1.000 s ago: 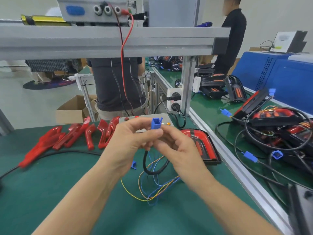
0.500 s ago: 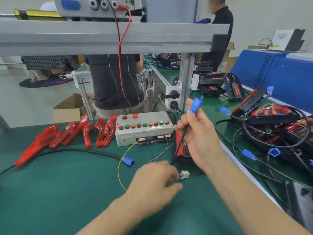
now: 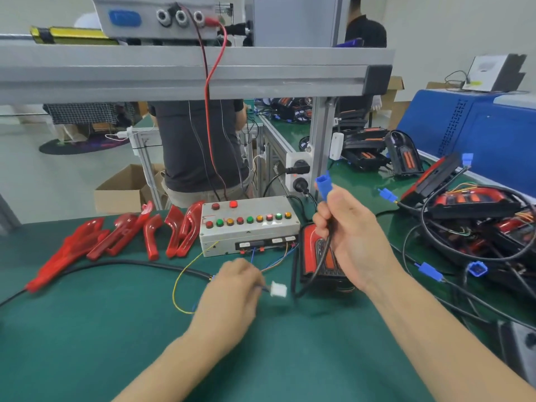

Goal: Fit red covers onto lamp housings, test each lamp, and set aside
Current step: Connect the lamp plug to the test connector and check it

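Note:
My right hand (image 3: 352, 237) grips a black cable just below its blue connector (image 3: 323, 185), held upright above the bench. The cable runs down to a lamp (image 3: 317, 261) with a red cover, lying on the green mat right of the test box (image 3: 249, 226). My left hand (image 3: 232, 288) pinches thin wires that end in a white plug (image 3: 279, 289), low over the mat in front of the box. Several loose red covers (image 3: 121, 236) lie in a row left of the box.
A heap of lamps with black cables and blue plugs (image 3: 475, 227) fills the bench at right. An aluminium frame beam (image 3: 185, 72) crosses overhead, with a red lead hanging down. A person stands behind the bench. A thick black cable (image 3: 116, 264) crosses the mat at left.
My hands have parted: the right one rose to the right with the blue connector, and the left one dropped to the mat and took the white plug's wires.

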The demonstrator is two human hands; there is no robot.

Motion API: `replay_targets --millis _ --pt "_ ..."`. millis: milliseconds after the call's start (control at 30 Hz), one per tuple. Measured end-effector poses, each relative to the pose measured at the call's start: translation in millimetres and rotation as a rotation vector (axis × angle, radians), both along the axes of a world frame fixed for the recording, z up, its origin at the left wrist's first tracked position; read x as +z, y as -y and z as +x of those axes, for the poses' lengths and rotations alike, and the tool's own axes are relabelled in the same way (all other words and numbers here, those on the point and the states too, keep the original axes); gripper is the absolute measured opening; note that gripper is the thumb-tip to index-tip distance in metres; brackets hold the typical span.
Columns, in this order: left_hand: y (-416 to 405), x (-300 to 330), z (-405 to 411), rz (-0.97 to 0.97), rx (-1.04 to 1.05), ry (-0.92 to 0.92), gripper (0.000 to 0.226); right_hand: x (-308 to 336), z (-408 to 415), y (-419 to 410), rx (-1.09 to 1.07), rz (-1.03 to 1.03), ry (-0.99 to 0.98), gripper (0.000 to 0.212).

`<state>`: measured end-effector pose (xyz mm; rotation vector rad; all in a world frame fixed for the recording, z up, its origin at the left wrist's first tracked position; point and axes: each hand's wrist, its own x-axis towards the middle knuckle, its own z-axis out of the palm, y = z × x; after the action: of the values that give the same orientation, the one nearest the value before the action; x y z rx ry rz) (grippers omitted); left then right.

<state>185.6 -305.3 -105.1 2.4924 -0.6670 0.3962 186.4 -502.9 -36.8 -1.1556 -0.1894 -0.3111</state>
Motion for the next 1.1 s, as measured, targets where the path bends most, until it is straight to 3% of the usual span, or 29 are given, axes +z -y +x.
replay_targets --millis 100,200,300,500,833,1000,1100 --pt "-21.5 20.1 18.2 -0.448 0.064 -0.323 0.031 -8.0 -1.3 -10.3 0.018 -0.255 -0.019 0.017" --pt "-24.8 36.0 31.1 -0.692 0.046 -0.407 0.027 -13.9 1.9 -24.4 0.039 -0.485 -0.05 0.019" --pt "-20.9 46.1 32.7 -0.807 -0.047 -0.399 0.029 -17.9 7.1 -34.0 0.004 -0.611 -0.09 0.018" --pt "-25.9 47.0 37.3 -0.775 -0.059 -0.406 0.045 -19.0 12.0 -38.3 -0.035 -0.66 -0.107 0.02" --pt "-40.5 42.4 48.6 -0.648 -0.126 -0.474 0.016 -21.3 12.1 -38.3 -0.002 -0.723 -0.1 0.023" --pt "-43.5 45.1 53.2 -0.631 -0.149 -0.535 0.026 -23.5 10.5 -41.5 -0.035 -0.704 -0.082 0.024" --pt "-42.3 42.6 54.6 -0.639 -0.156 -0.535 0.019 -24.1 9.1 -43.5 -0.08 -0.762 -0.091 0.018"
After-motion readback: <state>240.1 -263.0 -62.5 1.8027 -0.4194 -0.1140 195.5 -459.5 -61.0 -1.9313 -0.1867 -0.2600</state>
